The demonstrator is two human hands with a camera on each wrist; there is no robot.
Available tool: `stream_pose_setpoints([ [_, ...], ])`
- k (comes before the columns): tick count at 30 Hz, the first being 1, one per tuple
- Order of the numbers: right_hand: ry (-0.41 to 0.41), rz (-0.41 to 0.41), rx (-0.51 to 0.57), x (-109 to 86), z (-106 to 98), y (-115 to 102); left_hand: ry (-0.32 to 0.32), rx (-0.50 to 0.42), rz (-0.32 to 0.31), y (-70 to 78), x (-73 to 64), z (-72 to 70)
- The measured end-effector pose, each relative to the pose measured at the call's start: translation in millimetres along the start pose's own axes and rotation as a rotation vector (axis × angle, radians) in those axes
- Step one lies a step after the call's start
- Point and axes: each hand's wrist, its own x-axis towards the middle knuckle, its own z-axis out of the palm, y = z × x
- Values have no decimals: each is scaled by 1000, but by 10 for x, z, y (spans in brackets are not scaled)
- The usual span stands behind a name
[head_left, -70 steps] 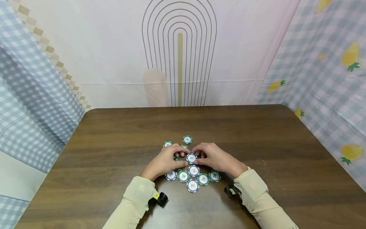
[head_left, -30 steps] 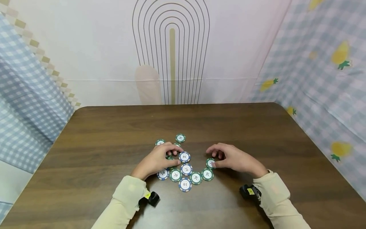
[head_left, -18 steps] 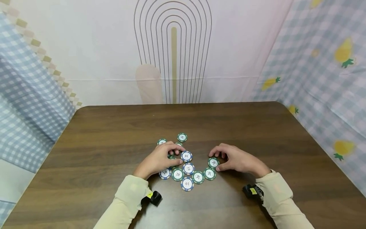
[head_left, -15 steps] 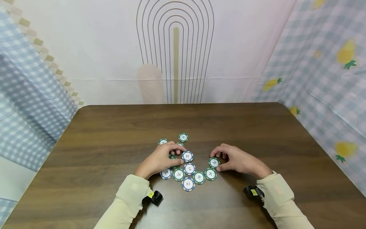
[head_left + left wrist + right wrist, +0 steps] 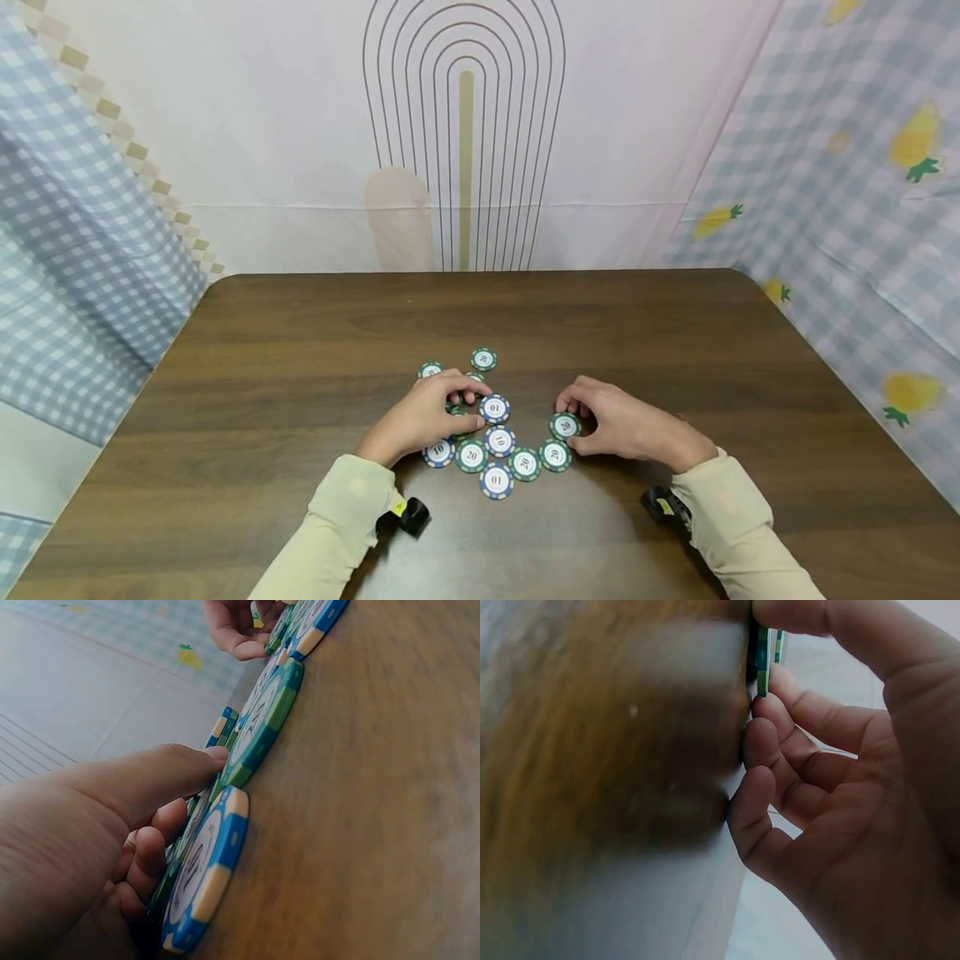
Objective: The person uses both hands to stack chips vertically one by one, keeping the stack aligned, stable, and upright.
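Note:
At the table's middle lies a cluster of blue and green poker chips. My left hand point(image 5: 423, 417) is at its left side, thumb and index finger at the left edge of a blue "10" poker chip point(image 5: 494, 408). Its other fingers curl over green chips partly hidden beneath. To the right, my right hand point(image 5: 618, 422) pinches a green poker chip point(image 5: 565, 426), index finger at the far edge and thumb at the near right. In the right wrist view that green chip point(image 5: 763, 664) shows edge-on beside the thumb. Another green chip point(image 5: 555, 455) lies just nearer.
Nearer me lie a blue chip point(image 5: 497, 481) and green chips point(image 5: 472, 455). Behind the left hand are two green chips, one point(image 5: 483, 359) standing apart. The brown wooden table point(image 5: 300, 333) ends at a white cloth point(image 5: 285, 125); checked cloths hang at both sides.
My right hand has left the blue chip, moved right and settled its fingers around the green chip. The left hand has stayed at the blue chip. The head view has shifted slightly.

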Motion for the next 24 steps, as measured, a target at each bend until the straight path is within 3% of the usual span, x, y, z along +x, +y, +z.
stream_pose_setpoints([
  [8, 74, -12, -22, -3, 8, 20, -6, -15, -16, 6, -5, 0],
  [15, 90, -5, -25, 4, 7, 29, -11, 0, 2, 1, -1, -7],
  [24, 131, -84, -19, -7, -15, 54, -8, -8, 22, -10, -7, -11],
])
